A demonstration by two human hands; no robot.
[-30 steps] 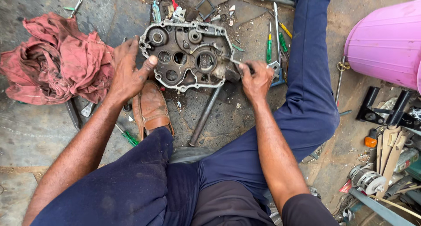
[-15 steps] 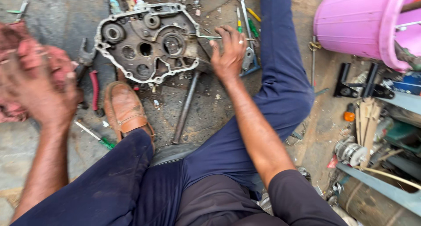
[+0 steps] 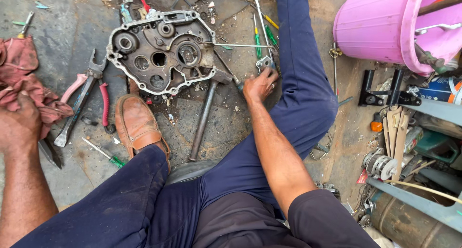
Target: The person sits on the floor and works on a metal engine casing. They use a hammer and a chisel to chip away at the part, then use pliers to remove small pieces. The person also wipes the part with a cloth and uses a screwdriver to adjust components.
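engine casing (image 3: 161,50) lies on the ground, apart from both hands, up and to the left of the right hand (image 3: 259,85). that hand rests fingers curled on small metal tools (image 3: 264,62) beside the leg; whether it grips one cannot be told. left hand (image 3: 19,125) presses onto a red rag (image 3: 26,82), its fingers hidden from view. pliers (image 3: 89,101) lie just right of it.
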